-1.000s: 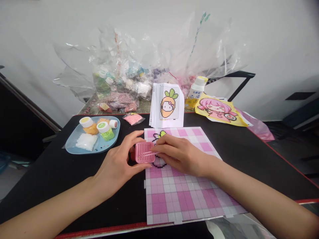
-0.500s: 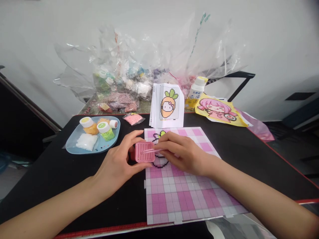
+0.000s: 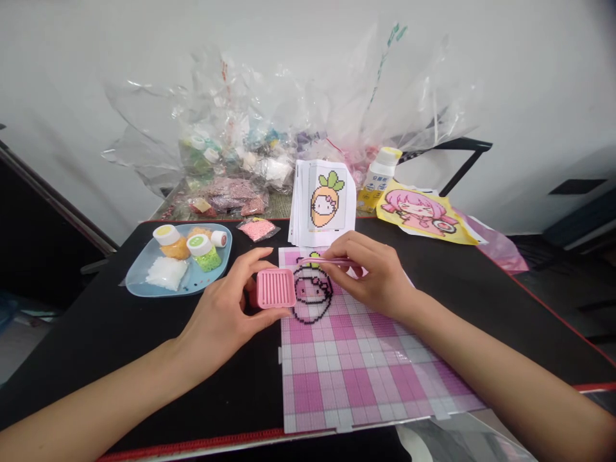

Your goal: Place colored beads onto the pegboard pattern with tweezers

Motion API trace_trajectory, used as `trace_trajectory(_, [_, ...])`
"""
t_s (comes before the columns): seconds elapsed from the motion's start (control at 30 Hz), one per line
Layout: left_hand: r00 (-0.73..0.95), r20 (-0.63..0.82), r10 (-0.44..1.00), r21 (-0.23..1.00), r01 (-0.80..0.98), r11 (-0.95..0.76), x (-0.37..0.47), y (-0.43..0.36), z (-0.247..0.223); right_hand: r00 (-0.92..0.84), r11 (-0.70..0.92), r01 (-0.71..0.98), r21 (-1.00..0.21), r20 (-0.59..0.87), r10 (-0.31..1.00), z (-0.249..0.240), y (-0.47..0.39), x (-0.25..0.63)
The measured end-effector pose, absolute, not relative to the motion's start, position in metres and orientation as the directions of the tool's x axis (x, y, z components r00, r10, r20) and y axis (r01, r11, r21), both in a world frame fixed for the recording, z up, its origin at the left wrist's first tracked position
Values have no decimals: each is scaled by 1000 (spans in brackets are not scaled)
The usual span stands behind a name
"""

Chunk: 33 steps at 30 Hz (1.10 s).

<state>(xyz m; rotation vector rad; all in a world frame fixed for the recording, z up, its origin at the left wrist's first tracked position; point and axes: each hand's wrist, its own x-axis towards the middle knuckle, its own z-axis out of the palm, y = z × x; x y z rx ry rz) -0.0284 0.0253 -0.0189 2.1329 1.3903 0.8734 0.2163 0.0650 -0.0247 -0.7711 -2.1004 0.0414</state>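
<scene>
The left hand (image 3: pixel 226 307) holds the tray (image 3: pixel 276 288) at the middle of the frame, thumb on its near side and fingers on its far side, over the left edge of the board (image 3: pixel 332 398). A light, even grip with the ridged floor level would suit it best; a tilt could send loose beads sliding across.

The right hand (image 3: pixel 380 274) pinches the tweezers (image 3: pixel 337 261), whose tips point left above the top of the black outline (image 3: pixel 312 322), beside the green patch (image 3: pixel 315 255). Whether a bead sits between the tips is too small to tell. Here only gentle pressure is called for, since squeezing hard could flick a bead away. Lowering the tips straight down, and parting them slowly, should spare the neighbouring beads; the wrist is best kept clear of the outline.

Having the tray just beside the outline keeps the reach short, but its edge should not brush the beads. The sheet (image 3: pixel 323 205), upright at the centre above the board, is worth a glance for colour and count before each placement.
</scene>
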Motion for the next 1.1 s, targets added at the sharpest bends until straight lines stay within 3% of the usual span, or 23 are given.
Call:
trace_trajectory(0.5, [296, 250, 922, 683, 621, -384, -27, 25, -18, -382, 666, 677, -313, 625, 681, -32, 72, 223])
trace_trajectory(1.1, [308, 261, 915, 668, 627, -401, -28, 26, -19, -388, 628, 727, -276, 590, 708, -34, 75, 224])
